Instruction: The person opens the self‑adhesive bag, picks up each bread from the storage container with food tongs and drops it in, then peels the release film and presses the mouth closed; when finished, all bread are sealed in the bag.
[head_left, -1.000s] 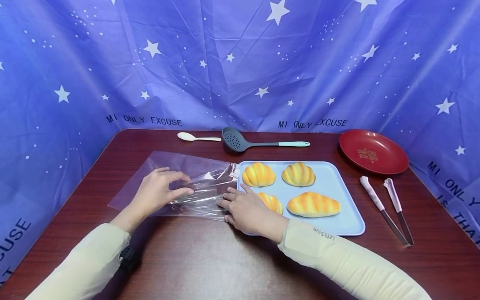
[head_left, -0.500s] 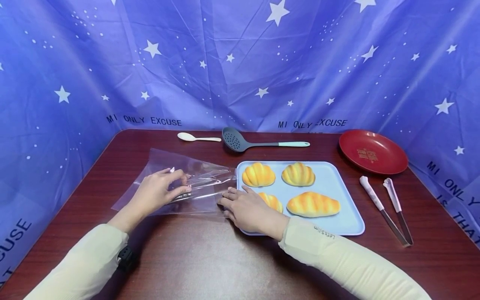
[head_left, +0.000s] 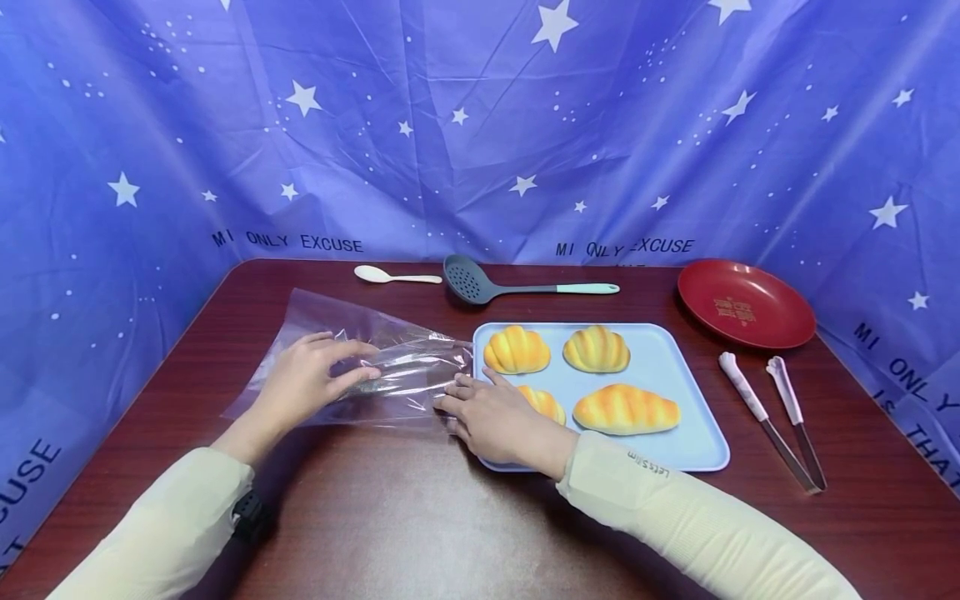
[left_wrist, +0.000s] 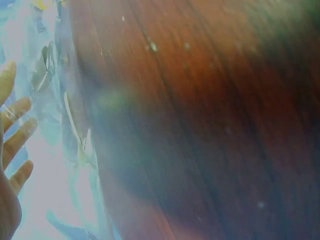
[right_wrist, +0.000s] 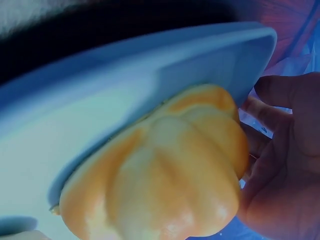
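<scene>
A clear plastic bag (head_left: 408,371) lies wrinkled on the table, left of the light blue tray (head_left: 693,437). Over its middle rests my left hand (head_left: 303,379), thumb and forefinger apart; the left wrist view shows spread fingers (left_wrist: 20,142) against the shiny film. My right hand (head_left: 498,417) lies across the tray's left edge, fingertips at the bag's right end. Under its wrist side, a yellow bread roll (head_left: 543,404) is partly hidden; this roll (right_wrist: 165,170) fills the right wrist view beside the palm. More rolls sit on the tray, among them a long one (head_left: 626,408).
Behind the bag and tray lie a white spoon (head_left: 397,275) and a grey slotted ladle (head_left: 468,281) with a mint handle. A red plate (head_left: 750,304) stands at the back right, with metal tongs (head_left: 780,425) in front of it. A starry blue cloth (head_left: 480,167) hangs behind.
The left hand has shifted slightly left, and the bag's left part has moved a little up and its wrinkles have changed. The right hand stays nearly still.
</scene>
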